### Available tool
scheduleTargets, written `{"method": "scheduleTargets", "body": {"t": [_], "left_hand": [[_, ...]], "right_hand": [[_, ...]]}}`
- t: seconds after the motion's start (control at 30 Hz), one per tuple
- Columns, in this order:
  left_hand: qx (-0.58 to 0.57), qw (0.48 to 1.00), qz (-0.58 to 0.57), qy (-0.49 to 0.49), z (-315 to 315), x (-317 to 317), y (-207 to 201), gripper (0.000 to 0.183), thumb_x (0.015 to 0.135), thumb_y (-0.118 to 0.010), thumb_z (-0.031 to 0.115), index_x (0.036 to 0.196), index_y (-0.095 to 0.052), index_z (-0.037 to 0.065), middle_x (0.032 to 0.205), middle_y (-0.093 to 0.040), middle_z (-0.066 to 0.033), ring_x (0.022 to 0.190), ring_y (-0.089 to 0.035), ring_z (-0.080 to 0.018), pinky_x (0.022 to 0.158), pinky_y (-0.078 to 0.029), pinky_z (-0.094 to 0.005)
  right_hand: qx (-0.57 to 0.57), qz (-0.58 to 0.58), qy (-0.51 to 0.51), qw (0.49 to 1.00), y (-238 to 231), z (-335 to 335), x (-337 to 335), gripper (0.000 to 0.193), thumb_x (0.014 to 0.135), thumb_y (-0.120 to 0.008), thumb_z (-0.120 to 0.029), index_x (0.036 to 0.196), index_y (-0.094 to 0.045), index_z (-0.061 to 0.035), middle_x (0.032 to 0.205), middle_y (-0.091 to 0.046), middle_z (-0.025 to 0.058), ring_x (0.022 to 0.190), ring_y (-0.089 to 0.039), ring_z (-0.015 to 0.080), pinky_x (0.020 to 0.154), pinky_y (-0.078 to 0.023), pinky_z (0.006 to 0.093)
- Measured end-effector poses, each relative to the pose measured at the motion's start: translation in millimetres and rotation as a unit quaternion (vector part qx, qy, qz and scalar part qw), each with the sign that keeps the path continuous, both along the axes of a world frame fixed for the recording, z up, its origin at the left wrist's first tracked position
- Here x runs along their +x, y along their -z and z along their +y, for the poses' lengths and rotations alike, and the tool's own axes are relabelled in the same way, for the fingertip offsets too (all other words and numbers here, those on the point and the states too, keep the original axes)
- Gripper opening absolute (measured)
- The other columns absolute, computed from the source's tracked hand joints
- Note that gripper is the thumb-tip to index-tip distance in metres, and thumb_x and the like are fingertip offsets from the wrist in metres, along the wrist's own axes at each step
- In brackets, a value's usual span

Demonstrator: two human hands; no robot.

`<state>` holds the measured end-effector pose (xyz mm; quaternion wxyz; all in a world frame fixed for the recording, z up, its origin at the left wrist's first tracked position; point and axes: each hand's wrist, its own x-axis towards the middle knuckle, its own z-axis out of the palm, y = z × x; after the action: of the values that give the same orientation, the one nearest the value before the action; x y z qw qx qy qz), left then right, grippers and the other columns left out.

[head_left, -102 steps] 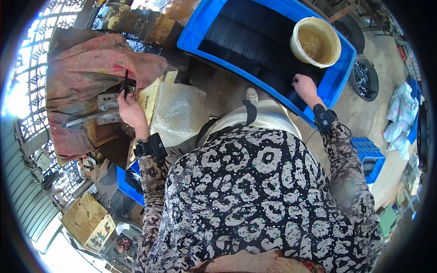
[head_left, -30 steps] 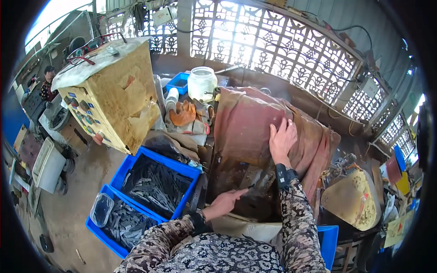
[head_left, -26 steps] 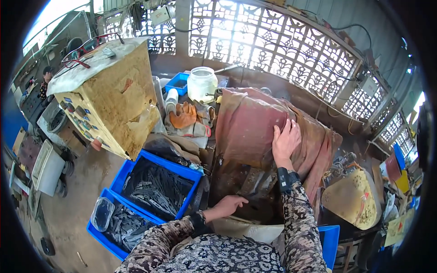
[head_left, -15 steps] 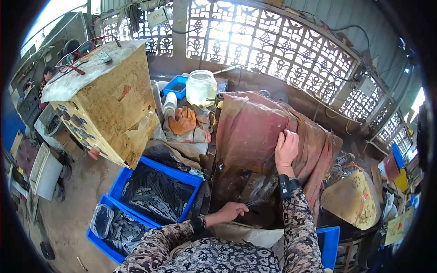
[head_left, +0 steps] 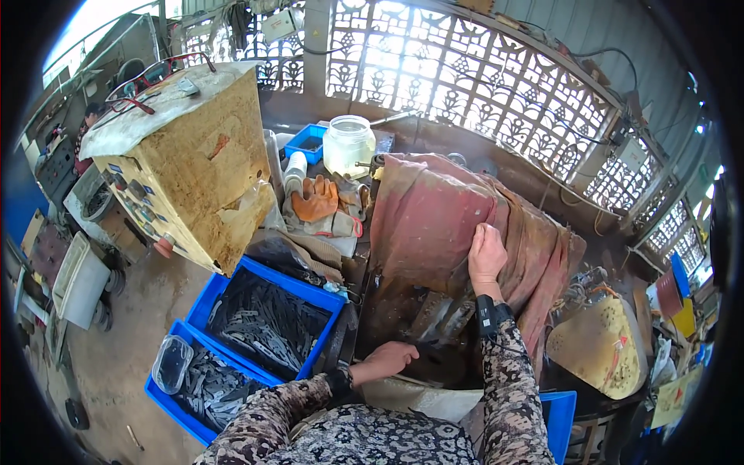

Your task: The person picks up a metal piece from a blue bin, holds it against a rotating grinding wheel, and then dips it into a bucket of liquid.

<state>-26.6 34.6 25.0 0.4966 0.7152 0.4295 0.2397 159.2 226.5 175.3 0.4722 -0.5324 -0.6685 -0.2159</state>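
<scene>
Head view: right hand [head_left: 487, 254] lies flat on the reddish cloth [head_left: 434, 213] draped over the machine, holding nothing. Left hand [head_left: 390, 358] is curled low at the machine's dark opening (can't tell if it grips anything). Fingers there could get pinched. Two blue bins [head_left: 232, 279] of metal strips, one jar [head_left: 348, 145].

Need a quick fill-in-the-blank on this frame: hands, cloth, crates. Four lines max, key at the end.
1. The right hand lies flat on the reddish ____ draped over the machine.
2. The left hand sits low at the machine's dark opening, to the right of the ____ crates of dark metal pieces.
3. An orange ____ lies on the bench below the clear jar.
4. Each wrist wears a ____ band.

Missing words: cloth; blue; glove; black
</scene>
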Motion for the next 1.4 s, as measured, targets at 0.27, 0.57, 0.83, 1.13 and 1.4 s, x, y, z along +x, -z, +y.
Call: {"method": "scheduleTargets", "body": {"t": [0.27,0.57,0.83,1.13,1.4], "left_hand": [[0.028,0.996,0.082,-0.006,-12,27,-16,0.028,0.081,-0.049,0.004,0.104,-0.065,0.007,0.093,-0.067,-0.0125,0.092,-0.064,-0.0293,0.079,-0.05,-0.0372],[0.088,0.981,0.173,0.01,-14,47,-29,0.027,0.079,-0.052,0.005,0.102,-0.066,0.007,0.097,-0.067,-0.0148,0.098,-0.063,-0.0321,0.085,-0.05,-0.0404],[0.101,0.974,0.201,-0.012,-21,53,-23,0.029,0.078,-0.052,0.005,0.102,-0.067,0.009,0.101,-0.067,-0.0151,0.099,-0.063,-0.0322,0.085,-0.051,-0.0405],[0.07,0.964,0.246,-0.067,-53,60,-35,0.03,0.078,-0.052,0.004,0.103,-0.067,0.01,0.095,-0.067,-0.0162,0.094,-0.064,-0.0335,0.083,-0.051,-0.0415],[0.273,0.936,0.004,-0.223,-87,54,-9,0.03,0.073,-0.05,-0.005,0.094,-0.069,0.007,0.084,-0.064,-0.0153,0.082,-0.062,-0.0356,0.073,-0.05,-0.0428]], "right_hand": [[-0.022,0.009,-0.01,1.0,-1,-7,20,0.013,0.093,-0.057,-0.02,0.093,-0.063,-0.0091,0.089,-0.065,0.0099,0.078,-0.064,0.0308,0.067,-0.052,0.039],[0.023,-0.011,-0.026,0.999,-1,-2,39,0.012,0.093,-0.058,-0.021,0.087,-0.06,-0.0106,0.081,-0.062,0.0072,0.071,-0.064,0.0268,0.059,-0.052,0.0361],[0.0,-0.005,-0.022,1.0,0,-6,41,0.011,0.091,-0.06,-0.018,0.085,-0.06,-0.0093,0.081,-0.064,0.008,0.072,-0.064,0.0286,0.062,-0.052,0.037],[-0.018,-0.03,0.015,0.999,-5,-36,43,0.017,0.094,-0.056,-0.026,0.086,-0.059,-0.0115,0.082,-0.063,0.0087,0.071,-0.064,0.029,0.06,-0.052,0.039],[-0.141,-0.015,-0.032,0.989,-7,-149,45,0.018,0.094,-0.054,-0.027,0.093,-0.062,-0.0114,0.087,-0.067,0.0122,0.08,-0.066,0.0327,0.067,-0.052,0.0448]]}}
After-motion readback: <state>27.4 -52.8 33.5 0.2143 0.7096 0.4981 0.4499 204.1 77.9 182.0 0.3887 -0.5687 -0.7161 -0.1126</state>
